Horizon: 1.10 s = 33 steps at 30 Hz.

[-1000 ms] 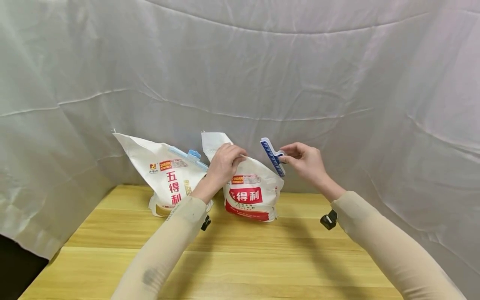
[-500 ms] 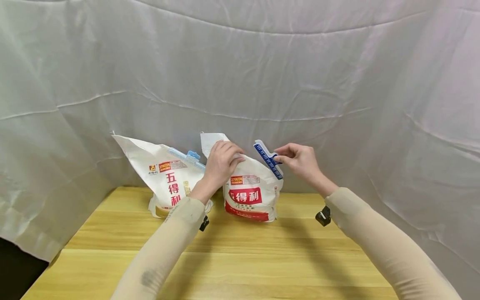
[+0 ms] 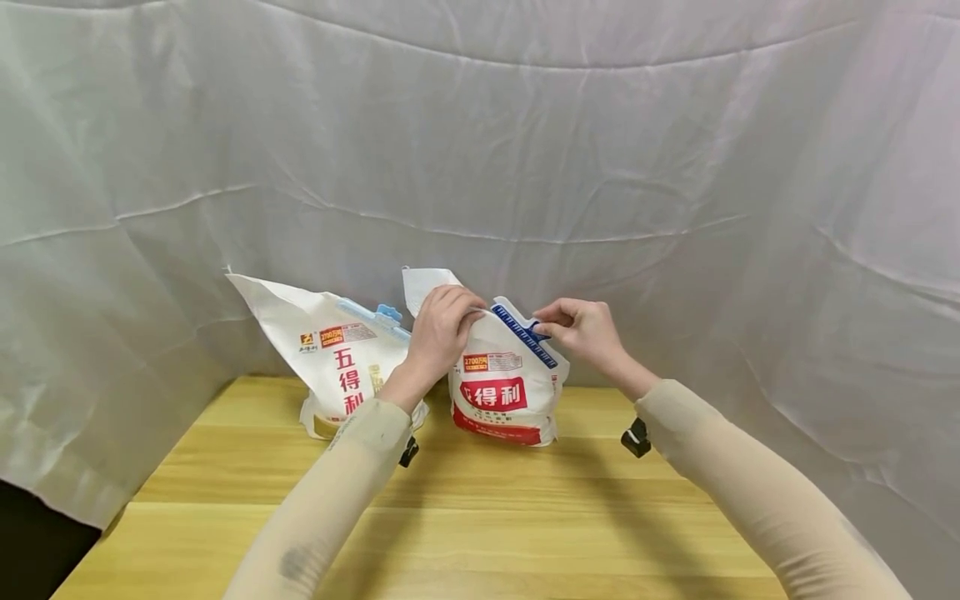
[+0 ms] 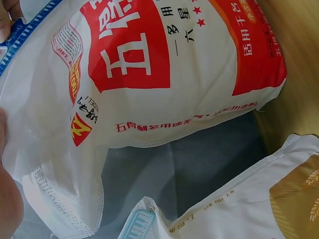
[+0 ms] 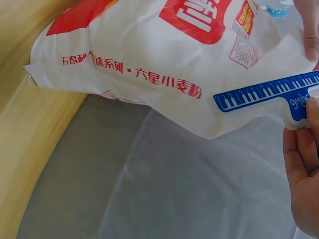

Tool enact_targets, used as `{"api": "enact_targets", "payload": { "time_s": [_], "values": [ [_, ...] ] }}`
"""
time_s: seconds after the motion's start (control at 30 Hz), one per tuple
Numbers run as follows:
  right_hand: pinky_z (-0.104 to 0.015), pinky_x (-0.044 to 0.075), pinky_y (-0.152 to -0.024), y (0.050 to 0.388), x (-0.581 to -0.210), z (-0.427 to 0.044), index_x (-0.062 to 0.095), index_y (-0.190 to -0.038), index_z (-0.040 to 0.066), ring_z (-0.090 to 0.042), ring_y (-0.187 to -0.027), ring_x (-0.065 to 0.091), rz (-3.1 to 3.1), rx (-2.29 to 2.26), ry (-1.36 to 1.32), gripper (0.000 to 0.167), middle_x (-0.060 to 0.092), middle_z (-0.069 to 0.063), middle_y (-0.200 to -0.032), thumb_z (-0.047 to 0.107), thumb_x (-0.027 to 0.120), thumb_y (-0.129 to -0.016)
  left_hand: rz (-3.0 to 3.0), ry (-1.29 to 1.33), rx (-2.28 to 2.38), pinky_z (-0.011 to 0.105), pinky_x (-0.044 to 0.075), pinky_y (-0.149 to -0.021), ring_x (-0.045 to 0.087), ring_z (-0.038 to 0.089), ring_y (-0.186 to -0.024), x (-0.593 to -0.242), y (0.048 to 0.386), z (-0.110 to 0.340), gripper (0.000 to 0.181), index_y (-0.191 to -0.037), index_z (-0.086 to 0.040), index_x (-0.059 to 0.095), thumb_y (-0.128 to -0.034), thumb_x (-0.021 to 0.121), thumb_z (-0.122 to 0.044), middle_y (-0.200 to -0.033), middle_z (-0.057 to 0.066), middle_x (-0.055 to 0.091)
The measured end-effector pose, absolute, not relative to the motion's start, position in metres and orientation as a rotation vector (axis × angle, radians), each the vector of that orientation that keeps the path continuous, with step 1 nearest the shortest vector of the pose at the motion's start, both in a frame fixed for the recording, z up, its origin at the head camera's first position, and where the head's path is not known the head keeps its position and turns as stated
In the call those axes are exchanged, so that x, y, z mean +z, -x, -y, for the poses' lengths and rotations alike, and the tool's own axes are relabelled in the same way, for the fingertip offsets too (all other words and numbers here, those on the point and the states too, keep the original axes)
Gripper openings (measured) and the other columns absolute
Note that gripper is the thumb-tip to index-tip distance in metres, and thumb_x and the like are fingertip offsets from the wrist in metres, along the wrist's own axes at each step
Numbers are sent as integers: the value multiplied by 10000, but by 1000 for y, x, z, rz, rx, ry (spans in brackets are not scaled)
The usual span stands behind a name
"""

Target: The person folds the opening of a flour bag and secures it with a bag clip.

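Note:
A white flour bag [image 3: 498,354] with red printing stands on the table, its top slanting down to the right. My left hand [image 3: 444,327] grips the bag's upper edge, fingers over the top. My right hand [image 3: 588,329] pinches the handle of a blue and white bag clip [image 3: 523,337]. That clip lies along the bag's slanted top edge, right of my left hand. Piano-key markings run along the clip [image 5: 259,93] in the right wrist view, with the bag's edge behind it. Only part of my left hand [image 4: 9,184] shows in the left wrist view.
A second white flour bag [image 3: 322,333] stands to the left, with a light blue clip [image 3: 375,317] across its slanted top. Both bags are near the back of the wooden table [image 3: 420,533]. A grey cloth [image 3: 480,150] hangs behind.
My right hand has moved left and slightly down, bringing the blue clip from beside the bag onto its slanted top edge. My left hand has stayed on the bag.

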State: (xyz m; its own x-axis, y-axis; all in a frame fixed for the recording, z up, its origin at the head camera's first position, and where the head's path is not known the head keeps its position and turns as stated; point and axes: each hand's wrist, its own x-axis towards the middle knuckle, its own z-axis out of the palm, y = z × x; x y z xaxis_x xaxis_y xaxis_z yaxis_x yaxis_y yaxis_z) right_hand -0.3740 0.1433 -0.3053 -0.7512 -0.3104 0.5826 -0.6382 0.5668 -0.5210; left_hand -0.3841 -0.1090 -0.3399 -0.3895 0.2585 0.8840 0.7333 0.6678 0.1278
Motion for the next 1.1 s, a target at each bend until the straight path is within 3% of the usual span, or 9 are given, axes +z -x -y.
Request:
{"api": "enact_targets", "payload": {
  "time_s": [0.3, 0.63, 1.1],
  "values": [
    [-207, 582, -608, 374, -308, -140, 804, -941, 26, -241, -728, 758, 2383, 993, -776, 75, 792, -133, -918, 22, 829, -870, 1907, 782, -661, 386, 468, -1067, 634, 276, -1058, -341, 384, 108, 76, -1028, -48, 741, -997, 690, -94, -1007, 78, 744],
    [-370, 640, -670, 373, -304, -134, 803, -951, 23, -249, -754, 764, 2430, 955, -817, 93, 791, -136, -921, 17, 832, -863, 1885, 751, -647, 380, 479, -1053, 631, 265, -1043, -343, 385, 109, 44, -1012, -47, 734, -979, 711, -64, -992, 80, 743],
    [-378, 644, -749, 375, -299, -132, 792, -1027, 14, -260, -850, 771, 2558, 858, -814, 156, 790, -131, -982, 65, 828, -884, 1869, 782, -645, 382, 469, -1066, 634, 277, -1018, -341, 389, 107, 72, -990, -25, 746, -992, 694, -75, -978, 88, 746]
  ]
}}
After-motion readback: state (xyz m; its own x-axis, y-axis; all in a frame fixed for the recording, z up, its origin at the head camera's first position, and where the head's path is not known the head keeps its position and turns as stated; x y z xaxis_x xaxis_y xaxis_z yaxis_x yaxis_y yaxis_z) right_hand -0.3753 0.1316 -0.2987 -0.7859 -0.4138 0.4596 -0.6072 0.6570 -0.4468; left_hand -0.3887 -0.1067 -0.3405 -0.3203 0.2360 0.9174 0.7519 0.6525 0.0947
